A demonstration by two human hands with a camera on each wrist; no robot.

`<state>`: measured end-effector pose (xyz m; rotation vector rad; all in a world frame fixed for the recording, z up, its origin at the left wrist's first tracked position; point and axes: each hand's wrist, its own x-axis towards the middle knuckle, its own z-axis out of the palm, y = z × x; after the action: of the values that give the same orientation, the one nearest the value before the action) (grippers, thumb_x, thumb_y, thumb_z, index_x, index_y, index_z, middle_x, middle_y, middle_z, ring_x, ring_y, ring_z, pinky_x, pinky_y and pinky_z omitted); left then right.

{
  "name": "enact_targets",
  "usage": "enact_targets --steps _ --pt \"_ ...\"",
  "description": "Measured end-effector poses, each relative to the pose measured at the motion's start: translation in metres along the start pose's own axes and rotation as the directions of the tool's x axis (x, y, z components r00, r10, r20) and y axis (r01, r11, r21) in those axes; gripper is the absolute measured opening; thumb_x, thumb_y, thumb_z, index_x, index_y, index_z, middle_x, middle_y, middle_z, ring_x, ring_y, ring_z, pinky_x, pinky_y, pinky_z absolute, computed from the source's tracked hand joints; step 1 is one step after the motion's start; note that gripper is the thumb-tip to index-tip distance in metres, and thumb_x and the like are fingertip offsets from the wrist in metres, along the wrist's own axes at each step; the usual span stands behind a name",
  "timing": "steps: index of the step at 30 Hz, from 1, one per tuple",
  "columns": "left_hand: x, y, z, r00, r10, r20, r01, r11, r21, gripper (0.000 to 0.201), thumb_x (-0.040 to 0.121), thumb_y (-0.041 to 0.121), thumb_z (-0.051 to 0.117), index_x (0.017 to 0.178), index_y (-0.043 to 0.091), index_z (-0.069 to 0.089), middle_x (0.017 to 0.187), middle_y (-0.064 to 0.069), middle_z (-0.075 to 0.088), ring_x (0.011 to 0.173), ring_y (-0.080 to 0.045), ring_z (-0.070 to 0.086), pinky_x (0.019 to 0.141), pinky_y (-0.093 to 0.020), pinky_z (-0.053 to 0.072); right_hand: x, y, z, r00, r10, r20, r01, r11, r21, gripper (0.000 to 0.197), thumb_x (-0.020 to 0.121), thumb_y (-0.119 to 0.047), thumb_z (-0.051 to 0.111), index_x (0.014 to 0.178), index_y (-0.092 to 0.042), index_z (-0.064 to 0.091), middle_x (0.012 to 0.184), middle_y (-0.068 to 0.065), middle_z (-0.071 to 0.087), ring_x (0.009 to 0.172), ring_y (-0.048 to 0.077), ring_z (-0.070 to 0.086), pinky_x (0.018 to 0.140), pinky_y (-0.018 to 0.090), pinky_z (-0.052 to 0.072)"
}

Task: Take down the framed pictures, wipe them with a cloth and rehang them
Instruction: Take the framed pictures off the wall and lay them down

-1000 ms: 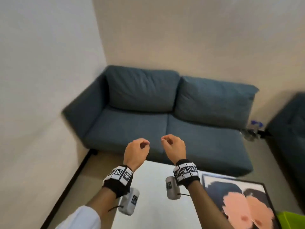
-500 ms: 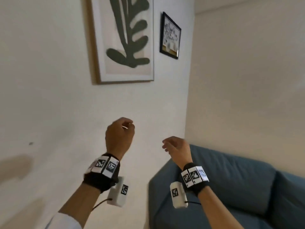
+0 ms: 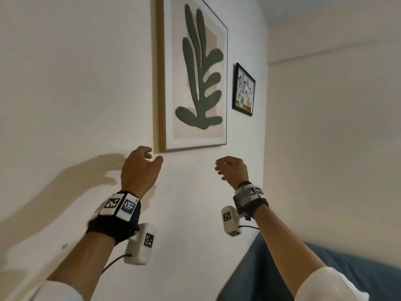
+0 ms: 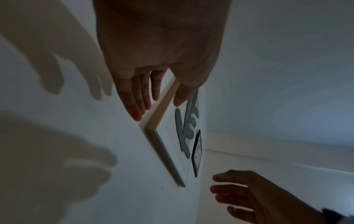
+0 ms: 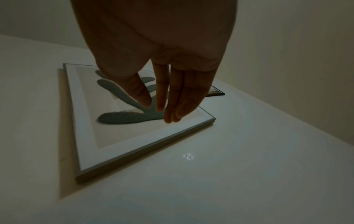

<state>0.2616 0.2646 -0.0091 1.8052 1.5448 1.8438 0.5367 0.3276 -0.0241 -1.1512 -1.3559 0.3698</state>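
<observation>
Both hands empty, fingers loose: left hand (image 3: pixel 138 168) just under leaf print's (image 3: pixel 195 79) near-left corner, right hand (image 3: pixel 233 168) below its right; I'd grip both side edges, lift straight up.

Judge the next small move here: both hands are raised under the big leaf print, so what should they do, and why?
Probably raise both hands to the lower corners of the leaf print and take hold. The left hand hangs just below its bottom-left corner, the right hand below the bottom-right; both are open, empty and apart from the frame. It hangs on the wall beside the small black-framed picture.
</observation>
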Motion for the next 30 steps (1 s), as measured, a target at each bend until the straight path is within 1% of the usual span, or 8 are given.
enact_targets --steps 4,9,16,19,21,25,27,30 --pt "0.029 0.001 0.022 1.000 -0.004 0.024 0.004 1.000 0.031 0.064 0.096 0.042 0.069 0.150 0.016 0.049 0.146 -0.007 0.056 0.126 -0.028 0.060 0.106 -0.046 0.049 0.065 0.004 0.003 0.999 0.044 -0.021 -0.042 0.996 0.082 0.024 0.086 -0.035 0.072 0.103 -0.017 0.073 0.085 0.002 0.074 0.080 0.020 0.068 0.064 0.033 0.058" --pt "0.062 0.010 0.050 0.997 0.062 -0.051 -0.058 0.995 0.087 0.068 0.095 0.039 0.070 0.152 0.012 0.046 0.149 -0.010 0.053 0.129 -0.032 0.058 0.107 -0.050 0.048 0.147 0.029 0.014 0.993 0.084 -0.080 -0.076 0.991 0.106 0.049 0.083 -0.059 0.066 0.115 -0.021 0.066 0.103 0.005 0.071 0.093 0.024 0.067 0.088 0.046 0.059" --pt "0.082 0.030 0.085 0.949 0.193 -0.248 -0.108 0.942 0.317 0.055 0.090 0.037 0.071 0.132 0.007 0.054 0.127 -0.013 0.054 0.112 -0.036 0.056 0.080 -0.041 0.040 0.251 0.060 0.020 0.984 0.129 -0.123 -0.115 0.986 0.119 0.072 0.093 -0.062 0.055 0.143 -0.012 0.047 0.137 0.013 0.056 0.129 0.037 0.053 0.105 0.044 0.042" --pt "0.090 0.029 0.096 0.926 0.241 -0.290 -0.130 0.926 0.354 0.050 0.088 0.036 0.072 0.126 0.008 0.055 0.121 -0.009 0.052 0.106 -0.032 0.055 0.074 -0.039 0.038 0.304 0.088 0.026 0.987 0.127 -0.103 -0.115 0.987 0.110 0.091 0.076 -0.081 0.044 0.124 -0.005 0.056 0.116 0.014 0.058 0.111 0.033 0.058 0.091 0.041 0.041" --pt "0.094 0.027 0.101 0.904 0.285 -0.320 -0.160 0.917 0.366 0.047 0.089 0.034 0.074 0.124 0.009 0.055 0.115 -0.003 0.047 0.097 -0.023 0.051 0.069 -0.031 0.036 0.342 0.113 0.034 0.987 0.122 -0.105 -0.112 0.989 0.093 0.083 0.066 -0.087 0.039 0.101 -0.014 0.056 0.098 0.009 0.054 0.094 0.024 0.050 0.084 0.039 0.038" --pt "0.095 0.022 0.110 0.881 0.320 -0.349 -0.183 0.910 0.373 0.047 0.088 0.029 0.078 0.123 0.009 0.055 0.114 0.001 0.042 0.091 -0.007 0.036 0.058 -0.016 0.022 0.345 0.111 0.043 0.994 0.066 -0.091 -0.055 0.991 0.120 0.050 0.072 -0.082 0.039 0.081 -0.033 0.045 0.099 0.006 0.048 0.092 0.021 0.047 0.082 0.035 0.036" --pt "0.096 0.021 0.113 0.870 0.336 -0.362 -0.199 0.909 0.365 0.050 0.086 0.027 0.079 0.125 0.009 0.054 0.117 -0.001 0.044 0.095 -0.008 0.035 0.059 -0.017 0.022 0.344 0.110 0.046 0.995 0.037 -0.096 -0.020 0.984 0.180 0.046 0.092 -0.064 0.048 0.109 -0.023 0.062 0.110 0.005 0.053 0.106 0.025 0.053 0.093 0.037 0.041" --pt "0.098 0.019 0.115 0.866 0.333 -0.373 -0.206 0.918 0.339 0.053 0.084 0.026 0.078 0.129 0.010 0.053 0.120 -0.003 0.046 0.100 -0.012 0.039 0.062 -0.023 0.027 0.348 0.117 0.047 0.987 0.043 -0.153 -0.007 0.973 0.231 0.046 0.103 -0.043 0.050 0.135 -0.010 0.057 0.134 0.010 0.059 0.124 0.031 0.055 0.106 0.040 0.041"
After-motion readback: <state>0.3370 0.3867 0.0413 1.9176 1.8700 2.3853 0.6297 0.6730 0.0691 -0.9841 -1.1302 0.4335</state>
